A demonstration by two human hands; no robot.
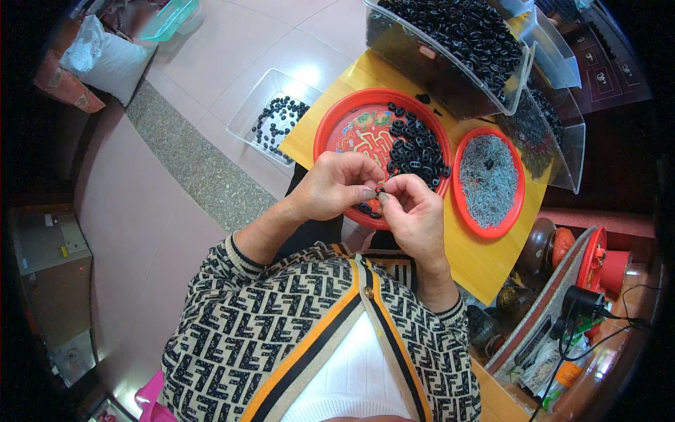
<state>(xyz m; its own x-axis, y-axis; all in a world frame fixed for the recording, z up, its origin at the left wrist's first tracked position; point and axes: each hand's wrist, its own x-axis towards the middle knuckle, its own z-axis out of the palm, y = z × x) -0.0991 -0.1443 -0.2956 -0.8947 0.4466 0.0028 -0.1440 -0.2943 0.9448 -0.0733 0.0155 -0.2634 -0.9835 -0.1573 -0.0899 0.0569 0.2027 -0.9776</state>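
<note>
My left hand [336, 184] and my right hand [415, 216] meet fingertip to fingertip over the near side of a round red tray [325, 123]. Both are closed in a pinch on one small black plastic piece [380, 189], mostly covered by my fingers. Many black oval two-holed plastic pieces [416, 149] lie heaped on the tray's right half, and a few rest near its front rim below my hands. To the right, a smaller oval red tray [520, 184] holds a tangle of small silvery metal springs [489, 179], with a dark bit on top.
The trays stand on a yellow wooden table [467, 264]. Behind them, a clear bin [422, 70] is piled with black parts, with another clear bin [562, 165] beside it. A low clear box [242, 116] with scattered black pieces sits left of the table. Cables [598, 344] hang at the right.
</note>
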